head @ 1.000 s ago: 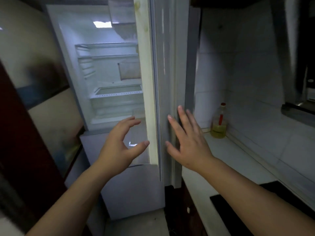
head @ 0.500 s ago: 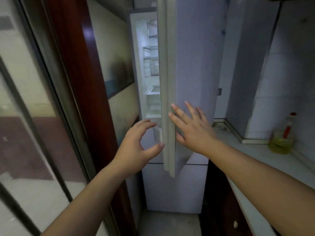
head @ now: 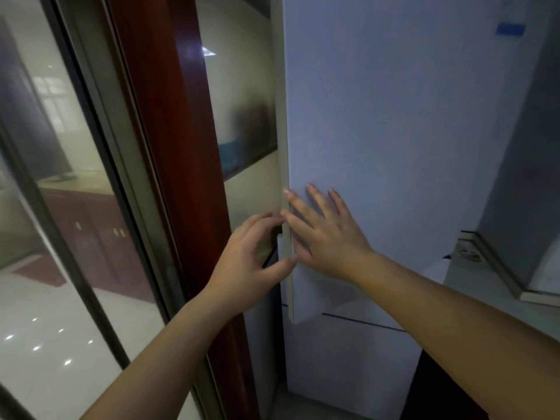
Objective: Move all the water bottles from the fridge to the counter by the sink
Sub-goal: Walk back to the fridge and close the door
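We look down from a head-worn camera at our two bare arms reaching toward a tall pale fridge [head: 394, 131]. Its upper door [head: 378, 86] fills most of the right half of the view, with its cream-coloured edge [head: 284, 147] running down the middle, facing us. The inside of the fridge is hidden, and we see no water bottles anywhere, so we cannot tell where they are.

Our right hand [head: 330, 237] lies flat against the door's front, near its left edge. Its fingers [head: 318, 201] are straight and spread, holding nothing.

Our left hand [head: 251, 262] is just left of the door edge, at about the same height. Its fingers [head: 263, 219] are loosely curved, with the thumb [head: 281, 265] reaching toward the edge and the fingertips near it. It holds nothing; whether it touches the door we cannot tell, as the hand is a little blurred.

Below the upper door, a thin dark seam separates it from a lower fridge door [head: 348, 365].

To the left stand a dark red wooden frame [head: 169, 147] and a large glass panel [head: 60, 207] showing reflections of a room and ceiling lights. At the right edge, a pale surface [head: 472, 277] with a raised rim meets a grey wall.
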{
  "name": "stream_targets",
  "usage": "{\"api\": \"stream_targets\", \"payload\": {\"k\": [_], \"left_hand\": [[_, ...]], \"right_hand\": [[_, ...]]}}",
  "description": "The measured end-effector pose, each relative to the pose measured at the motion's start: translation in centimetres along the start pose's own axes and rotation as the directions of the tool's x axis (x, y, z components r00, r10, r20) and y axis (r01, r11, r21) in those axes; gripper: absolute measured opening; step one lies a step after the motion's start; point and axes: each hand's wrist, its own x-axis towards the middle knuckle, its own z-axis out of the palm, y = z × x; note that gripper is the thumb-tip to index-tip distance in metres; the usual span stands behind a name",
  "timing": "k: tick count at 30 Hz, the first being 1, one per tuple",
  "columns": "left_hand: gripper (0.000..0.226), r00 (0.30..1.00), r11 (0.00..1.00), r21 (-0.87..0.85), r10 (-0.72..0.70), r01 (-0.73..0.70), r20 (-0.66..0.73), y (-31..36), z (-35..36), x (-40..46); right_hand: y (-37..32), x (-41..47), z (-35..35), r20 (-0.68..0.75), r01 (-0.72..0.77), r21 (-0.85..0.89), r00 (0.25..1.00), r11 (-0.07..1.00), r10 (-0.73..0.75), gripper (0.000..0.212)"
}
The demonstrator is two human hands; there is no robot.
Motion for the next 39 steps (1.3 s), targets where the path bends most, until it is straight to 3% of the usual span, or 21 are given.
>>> {"api": "stream_targets", "payload": {"k": [9, 13, 18, 39], "left_hand": [[0.063, 0.991, 0.994, 0.045, -0.099, 0.103, -0.09, -3.1, 2.7, 3.8], [0.062, 0.981, 0.981, 0.084, -0.169, 0.177, -0.091, -4.2, 3.5, 4.6], [0.063, 0.971, 0.964, 0.126, -0.222, 0.232, -0.092, -6.2, 4.4, 6.5], [0.069, 0.987, 0.983, 0.087, -0.162, 0.161, 0.008, -15.3, 11.1, 17.1]], "right_hand": [[2.0, 4.8, 5.9, 0.013, 0.096, 0.055, 0.995, 0.994, -0.097, 0.062], [3.2, 5.1, 8.6, -0.084, 0.052, 0.106, 0.996, 0.993, -0.043, 0.068], [6.1, 5.5, 11.6, -0.065, -0.019, 0.048, 0.998, 0.999, 0.023, 0.076], [12.9, 9.2, 21.2, -0.15, -0.08, -0.078, 0.986, 0.994, 0.067, 0.077]]}}
